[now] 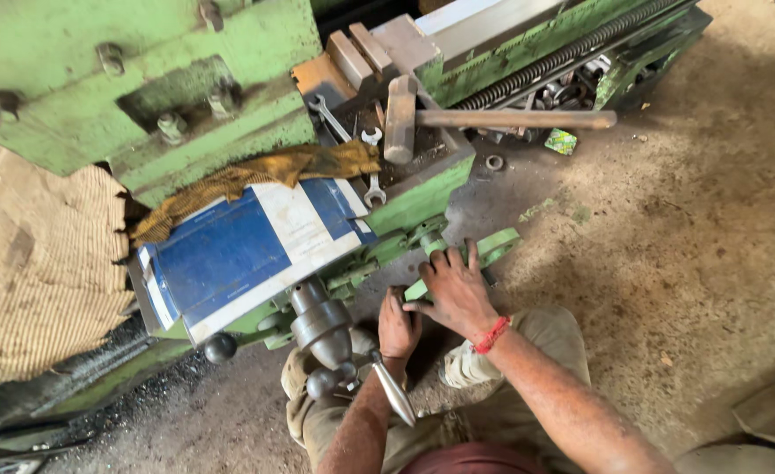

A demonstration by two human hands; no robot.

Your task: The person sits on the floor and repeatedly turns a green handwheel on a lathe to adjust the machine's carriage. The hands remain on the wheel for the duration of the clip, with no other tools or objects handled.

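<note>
Both hands on the green lever bracket (484,250) low on the lathe apron (255,250) — right hand (457,294) flat on top, fingers spread over its upper edge; left hand (398,325) below it, fingers curled on the underside, exact grip hidden. Hammer (457,118) and 2 spanners (352,145) lie on the carriage above, beside a yellow rag (273,171)

Daylight, soft and even, brightest on the dirt floor (686,237) at right. Deep shadow under the green machine (141,79), lower left. Mild glare on the steel handle tip (394,393). Wide-angle bending at edges. Focus sharp throughout; no motion blur.
</note>
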